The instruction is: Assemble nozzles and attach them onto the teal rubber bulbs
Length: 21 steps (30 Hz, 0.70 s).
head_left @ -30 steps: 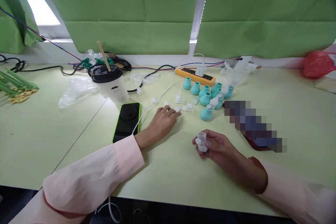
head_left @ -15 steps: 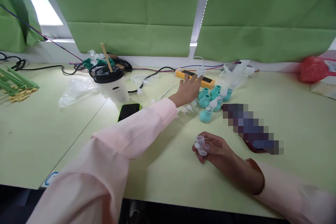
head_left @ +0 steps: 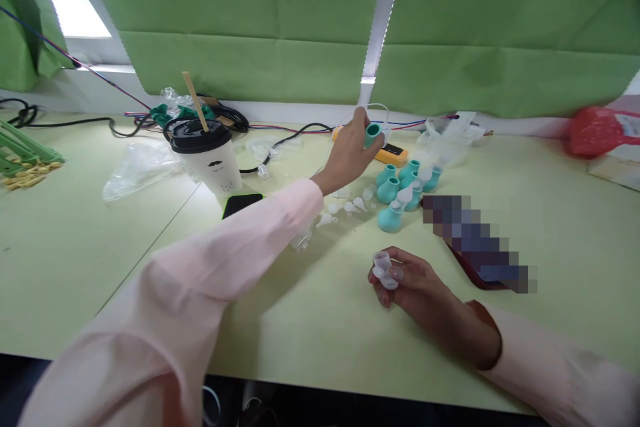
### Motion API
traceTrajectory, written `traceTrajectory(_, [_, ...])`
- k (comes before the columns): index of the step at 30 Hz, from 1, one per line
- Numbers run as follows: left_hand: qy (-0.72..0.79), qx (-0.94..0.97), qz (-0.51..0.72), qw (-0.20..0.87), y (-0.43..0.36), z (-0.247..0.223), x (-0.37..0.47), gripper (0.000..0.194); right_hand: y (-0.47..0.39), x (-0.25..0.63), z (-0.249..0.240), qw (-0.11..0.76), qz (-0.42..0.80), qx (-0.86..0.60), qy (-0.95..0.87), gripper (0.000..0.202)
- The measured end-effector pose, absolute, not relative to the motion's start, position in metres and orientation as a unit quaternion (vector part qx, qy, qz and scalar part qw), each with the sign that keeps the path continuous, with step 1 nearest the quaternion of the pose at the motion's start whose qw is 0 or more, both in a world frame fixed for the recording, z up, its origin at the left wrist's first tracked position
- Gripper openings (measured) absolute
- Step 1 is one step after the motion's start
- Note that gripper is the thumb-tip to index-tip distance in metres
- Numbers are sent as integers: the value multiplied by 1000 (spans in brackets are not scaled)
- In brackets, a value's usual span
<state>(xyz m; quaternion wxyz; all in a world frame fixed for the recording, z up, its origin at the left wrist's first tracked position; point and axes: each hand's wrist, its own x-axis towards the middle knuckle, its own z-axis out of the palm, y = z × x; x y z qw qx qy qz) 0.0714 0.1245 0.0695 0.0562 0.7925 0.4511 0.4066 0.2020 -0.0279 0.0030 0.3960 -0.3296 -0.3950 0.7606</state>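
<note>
My left hand (head_left: 346,157) is raised above the far part of the table, its fingers closed round a teal rubber bulb (head_left: 373,135) with its open mouth facing up. Nearer to me, my right hand (head_left: 424,293) pinches a translucent plastic connector (head_left: 385,270), a cup-shaped piece with short side stubs. Between the hands stand several teal bulbs (head_left: 389,189) in a cluster. On the front one (head_left: 389,219) a translucent piece (head_left: 403,195) appears to sit. Small white cone-shaped parts (head_left: 359,204) lie left of the cluster, and clear plastic pieces (head_left: 301,240) lie by my left sleeve.
At left stands a white paper cup (head_left: 220,170) with a stirring stick. A phone (head_left: 243,204) lies partly under my left arm. A yellow-orange power strip (head_left: 393,155), plastic bags (head_left: 445,143) and cables run along the back. A dark pixelated object (head_left: 475,243) lies right, and a red bag (head_left: 595,132) beyond.
My left hand has closed on a teal bulb and lifted it from beside the power strip, moving slightly left. My right hand keeps the connector in nearly the same spot.
</note>
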Motion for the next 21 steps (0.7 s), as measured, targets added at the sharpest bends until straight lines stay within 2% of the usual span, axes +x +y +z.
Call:
traceTrajectory(3, [361,791,473,142,80,85,48,12,-29,201,3,409,757,-317,-400,17])
traceTrajectory(8, [350,809,376,284,11,70,12,20,-29,202,0,437,708,-326,-449,18])
traceTrajectory(13, [346,801,368,322,-14,40,3,25,-29,207,4,455,547,-366,-599,15])
traceTrajectory(17, [370,806,318,335,-23,32,6,23,-32,211,8,455,391,-345,-721,23])
traceTrajectory(21, [374,792,308,371,-31,25,9,30,-35,211,9,429,338,-321,-774,26])
